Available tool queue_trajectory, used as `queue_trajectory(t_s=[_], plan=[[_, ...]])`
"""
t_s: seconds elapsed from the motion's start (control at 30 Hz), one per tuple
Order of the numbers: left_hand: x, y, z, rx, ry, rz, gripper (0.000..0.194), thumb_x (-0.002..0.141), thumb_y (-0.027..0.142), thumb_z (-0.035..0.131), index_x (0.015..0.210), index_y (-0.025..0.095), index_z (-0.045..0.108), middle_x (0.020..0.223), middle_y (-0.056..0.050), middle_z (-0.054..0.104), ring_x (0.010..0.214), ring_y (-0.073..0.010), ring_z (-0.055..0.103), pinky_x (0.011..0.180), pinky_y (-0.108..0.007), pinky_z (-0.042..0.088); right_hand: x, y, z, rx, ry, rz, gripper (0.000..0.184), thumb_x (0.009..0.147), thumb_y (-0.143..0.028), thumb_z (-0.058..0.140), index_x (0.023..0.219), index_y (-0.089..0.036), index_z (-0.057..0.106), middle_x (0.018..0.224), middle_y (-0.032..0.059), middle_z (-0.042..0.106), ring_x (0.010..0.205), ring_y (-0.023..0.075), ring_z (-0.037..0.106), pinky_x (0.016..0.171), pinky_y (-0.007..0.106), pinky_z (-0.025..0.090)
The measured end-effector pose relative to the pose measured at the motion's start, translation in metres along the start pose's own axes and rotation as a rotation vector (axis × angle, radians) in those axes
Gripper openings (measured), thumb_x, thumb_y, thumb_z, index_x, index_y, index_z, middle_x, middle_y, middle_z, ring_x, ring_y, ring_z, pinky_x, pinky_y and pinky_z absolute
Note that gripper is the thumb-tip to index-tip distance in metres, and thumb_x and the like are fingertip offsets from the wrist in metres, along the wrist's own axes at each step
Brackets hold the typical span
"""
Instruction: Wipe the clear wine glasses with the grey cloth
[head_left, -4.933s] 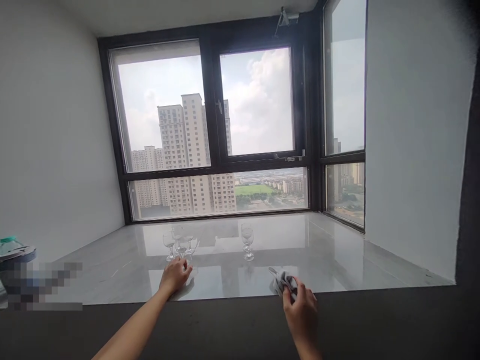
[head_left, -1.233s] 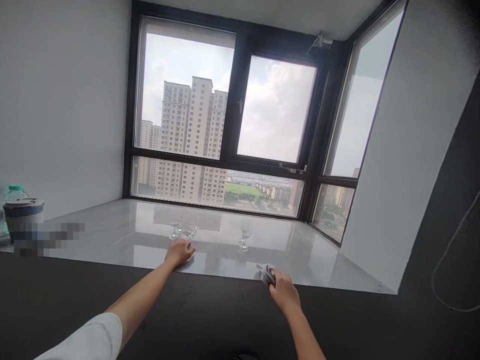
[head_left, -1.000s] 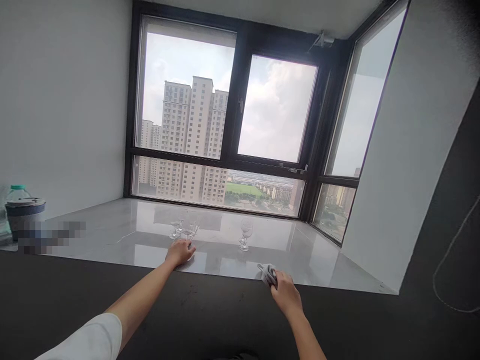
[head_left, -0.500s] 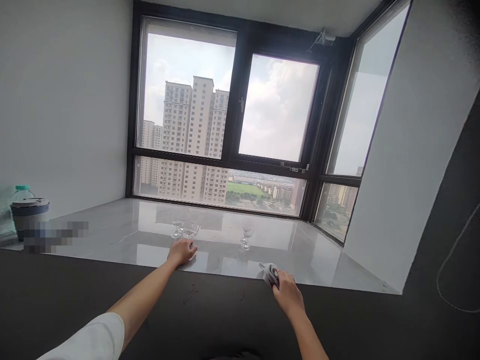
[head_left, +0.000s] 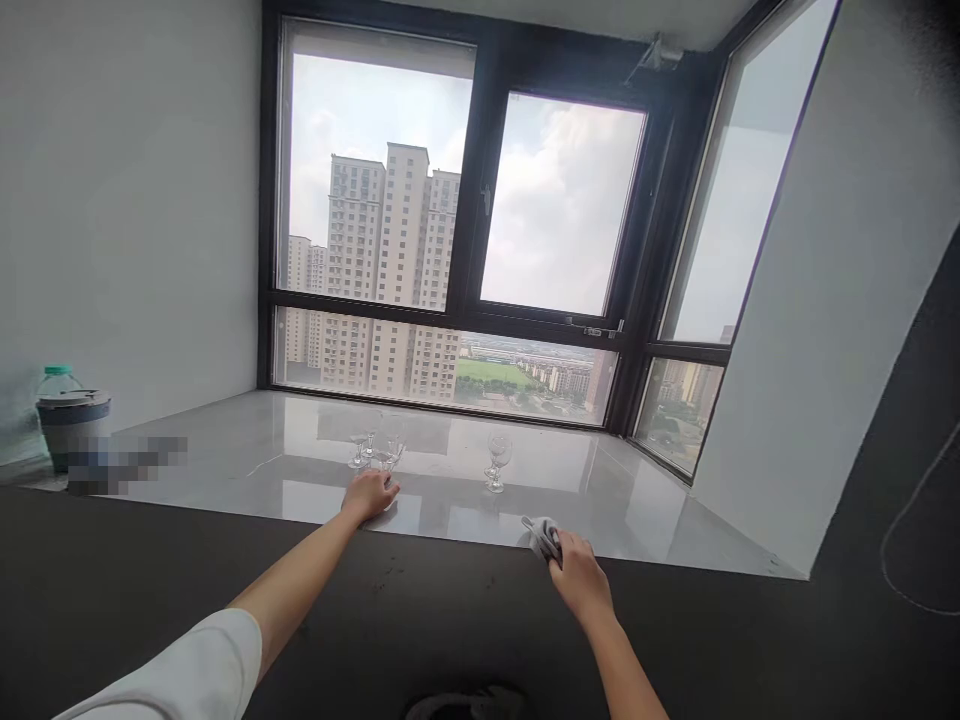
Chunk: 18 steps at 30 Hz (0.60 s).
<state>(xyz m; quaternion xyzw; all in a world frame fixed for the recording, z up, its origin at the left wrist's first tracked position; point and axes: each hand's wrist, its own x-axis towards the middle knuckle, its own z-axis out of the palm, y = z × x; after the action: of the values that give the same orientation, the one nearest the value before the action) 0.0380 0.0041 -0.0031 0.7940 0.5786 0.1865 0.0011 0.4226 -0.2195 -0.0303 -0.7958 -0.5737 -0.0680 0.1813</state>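
Note:
On the glossy window sill (head_left: 315,502), my left hand (head_left: 369,497) is closed round the lower part of a clear stemmed glass (head_left: 392,450); the base is hidden behind my fingers. Other stemmed glasses (head_left: 358,452) stand just behind it and are hard to separate from the reflections. My right hand (head_left: 583,580) grips a crumpled grey cloth (head_left: 543,537) at the sill's front edge. Between my hands and farther back, another stemmed glass (head_left: 498,455) stands upright, with one more partly hidden behind it.
At the far left of the sill stand a lidded cup (head_left: 73,425) and a green-capped bottle (head_left: 56,378). A blurred-out patch (head_left: 135,462) covers something beside them. Dark-framed windows (head_left: 465,260) rise behind the sill, and a white cord (head_left: 892,555) hangs at the right.
The whole view has shifted slightly. Both hands keep nearly the same places on the sill, the left at the stemmed glass and the right on the cloth.

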Motion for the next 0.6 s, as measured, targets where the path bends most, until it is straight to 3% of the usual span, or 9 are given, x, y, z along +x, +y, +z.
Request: queue_trajectory(t_s=[0.6], plan=[[-0.0005, 0.0011, 0.0007, 0.002, 0.012, -0.014, 0.039, 0.093, 0.045, 0.044, 0.112, 0.02, 0.068, 0.119, -0.013, 0.068, 0.115, -0.0286, 0.059, 0.098, -0.04, 0.041, 0.0013, 0.0007, 0.0034, 0.027, 0.023, 0.01, 0.046, 0.088, -0.019, 0.047, 0.133, -0.018, 0.057, 0.128, 0.0111, 0.06, 0.122, 0.0239, 0.051, 0.097, 0.031, 0.043]])
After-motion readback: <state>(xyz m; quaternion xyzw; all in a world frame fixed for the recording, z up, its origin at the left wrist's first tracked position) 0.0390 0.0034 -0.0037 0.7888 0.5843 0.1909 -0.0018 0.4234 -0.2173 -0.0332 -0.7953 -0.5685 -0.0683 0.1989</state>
